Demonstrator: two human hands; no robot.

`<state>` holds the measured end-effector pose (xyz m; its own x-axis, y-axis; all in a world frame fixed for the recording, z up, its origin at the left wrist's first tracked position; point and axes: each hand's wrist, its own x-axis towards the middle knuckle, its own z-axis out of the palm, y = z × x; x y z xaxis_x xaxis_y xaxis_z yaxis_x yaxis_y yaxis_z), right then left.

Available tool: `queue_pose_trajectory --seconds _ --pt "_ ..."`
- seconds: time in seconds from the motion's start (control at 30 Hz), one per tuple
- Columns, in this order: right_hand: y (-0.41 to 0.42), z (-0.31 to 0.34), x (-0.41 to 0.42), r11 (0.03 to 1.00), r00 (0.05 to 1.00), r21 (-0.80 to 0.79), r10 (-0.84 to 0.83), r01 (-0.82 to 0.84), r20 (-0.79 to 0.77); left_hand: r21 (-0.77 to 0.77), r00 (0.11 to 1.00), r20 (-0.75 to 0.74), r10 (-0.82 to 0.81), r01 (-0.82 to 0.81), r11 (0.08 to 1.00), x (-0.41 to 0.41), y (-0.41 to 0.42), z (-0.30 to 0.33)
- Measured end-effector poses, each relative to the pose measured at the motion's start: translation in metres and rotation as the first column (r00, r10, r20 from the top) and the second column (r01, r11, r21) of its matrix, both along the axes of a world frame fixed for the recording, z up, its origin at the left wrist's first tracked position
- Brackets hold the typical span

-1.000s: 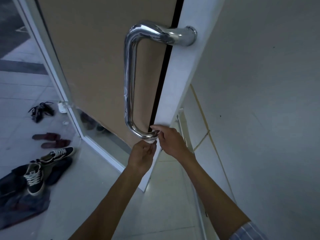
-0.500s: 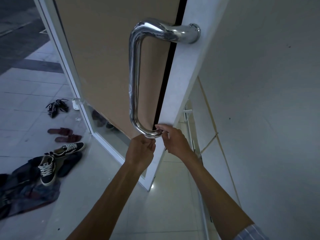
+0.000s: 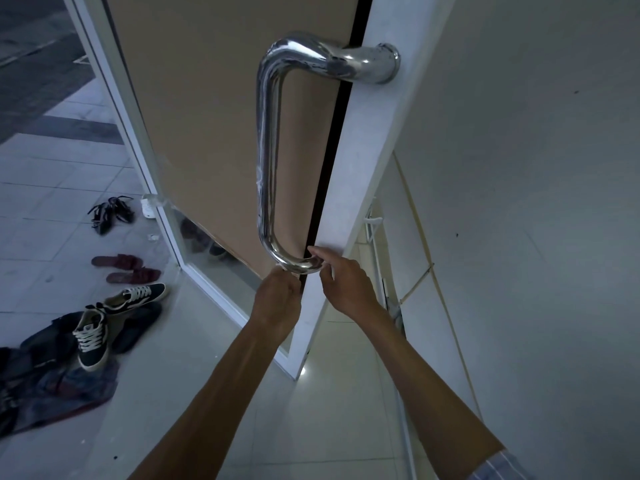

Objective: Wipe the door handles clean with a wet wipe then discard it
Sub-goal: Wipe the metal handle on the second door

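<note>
At the bottom curve of the chrome door handle (image 3: 268, 161), both my hands are working the wet wipe (image 3: 281, 268), which is mostly hidden; only a small white bit of it is peeking out between my left hand (image 3: 277, 303) and the metal. My left fingers are curled tight, pinching the wipe up against the underside of the bend. My right hand (image 3: 346, 282) is coming in from the other side, with its fingers hooking over the end of the bar right where it meets the white door edge (image 3: 360, 174). I honestly can't tell if the right fingers are on the wipe too or just on the handle.

Off to my left on the tiled floor (image 3: 45, 202) I'm seeing sneakers (image 3: 91, 336), a pair of reddish sandals (image 3: 126, 268), black heels (image 3: 110, 211) and some dark clothes (image 3: 52, 386) lying in a heap.
</note>
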<state>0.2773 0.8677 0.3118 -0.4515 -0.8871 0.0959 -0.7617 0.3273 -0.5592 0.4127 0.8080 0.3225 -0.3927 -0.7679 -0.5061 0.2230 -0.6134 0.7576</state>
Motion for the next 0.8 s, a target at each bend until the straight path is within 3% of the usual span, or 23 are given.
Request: queue_pose_trajectory --seconds 0.33,0.57,0.8 --pt "-0.001 -0.001 0.005 0.999 0.998 0.003 -0.036 0.036 -0.054 -0.020 0.971 0.124 0.204 -0.203 0.979 0.001 0.001 0.005" --pt "-0.003 -0.004 0.007 0.998 0.996 -0.022 -0.064 0.063 -0.061 -0.082 0.932 0.296 0.212 -0.196 0.977 -0.009 0.006 0.010" --pt "-0.003 0.000 0.006 0.998 0.988 -0.005 -0.056 0.056 -0.144 -0.108 0.911 0.340 0.232 -0.207 0.972 -0.010 -0.005 0.016"
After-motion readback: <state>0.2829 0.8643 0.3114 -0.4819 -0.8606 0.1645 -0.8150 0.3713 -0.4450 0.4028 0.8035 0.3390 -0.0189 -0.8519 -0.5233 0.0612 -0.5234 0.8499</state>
